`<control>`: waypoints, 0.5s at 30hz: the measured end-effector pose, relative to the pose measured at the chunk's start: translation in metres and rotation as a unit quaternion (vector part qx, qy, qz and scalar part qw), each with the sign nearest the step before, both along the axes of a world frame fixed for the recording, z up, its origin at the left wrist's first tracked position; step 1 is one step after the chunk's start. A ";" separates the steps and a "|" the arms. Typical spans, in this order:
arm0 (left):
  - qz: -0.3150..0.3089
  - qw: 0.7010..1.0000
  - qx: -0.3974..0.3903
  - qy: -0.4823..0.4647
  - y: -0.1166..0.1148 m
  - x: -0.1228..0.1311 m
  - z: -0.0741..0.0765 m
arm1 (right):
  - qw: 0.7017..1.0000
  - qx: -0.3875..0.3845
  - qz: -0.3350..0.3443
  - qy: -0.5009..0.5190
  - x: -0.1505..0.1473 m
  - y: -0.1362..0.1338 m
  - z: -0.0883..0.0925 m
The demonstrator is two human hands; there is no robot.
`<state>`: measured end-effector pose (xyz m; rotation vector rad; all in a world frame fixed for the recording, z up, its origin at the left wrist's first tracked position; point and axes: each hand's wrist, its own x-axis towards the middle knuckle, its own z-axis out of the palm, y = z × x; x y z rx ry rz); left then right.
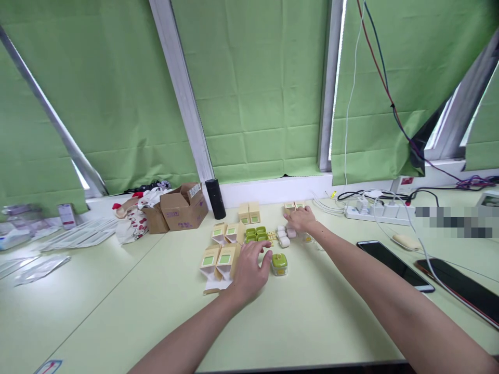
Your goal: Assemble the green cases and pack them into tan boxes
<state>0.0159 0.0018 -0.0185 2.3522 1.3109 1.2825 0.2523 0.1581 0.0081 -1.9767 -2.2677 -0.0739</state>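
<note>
My left hand hovers low over the table with thumb and fingers apart, holding nothing. Just right of its thumb stands a small clear container with a green lid. Open cream boxes with green windows stand beside the hand, partly covered by it. Farther back, my right hand reaches down over white rounded pieces; its fingertips are partly hidden, so I cannot tell whether they grip one. Green square lids and small yellow pieces lie between the hands. Small cream boxes sit behind my right hand.
More cream boxes stand near the wall. At left are a black cylinder, a cardboard box and plastic packets. To the right lie a phone, a second dark phone and a white power strip with cables.
</note>
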 end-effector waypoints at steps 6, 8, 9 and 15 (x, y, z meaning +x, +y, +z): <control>0.007 0.997 -0.016 -0.070 0.005 -0.001 -0.001 | 0.996 0.085 0.024 0.010 -0.005 -0.015 0.001; 0.013 0.991 -0.051 -0.119 0.007 -0.003 -0.002 | 0.993 0.118 0.022 0.018 -0.008 -0.024 0.001; 0.011 0.986 -0.071 -0.150 0.009 -0.003 -0.003 | 0.990 0.135 0.021 0.023 -0.010 -0.029 0.001; -0.034 0.944 -0.136 -0.297 0.014 -0.003 0.004 | 0.960 0.261 0.066 0.072 -0.023 -0.070 0.005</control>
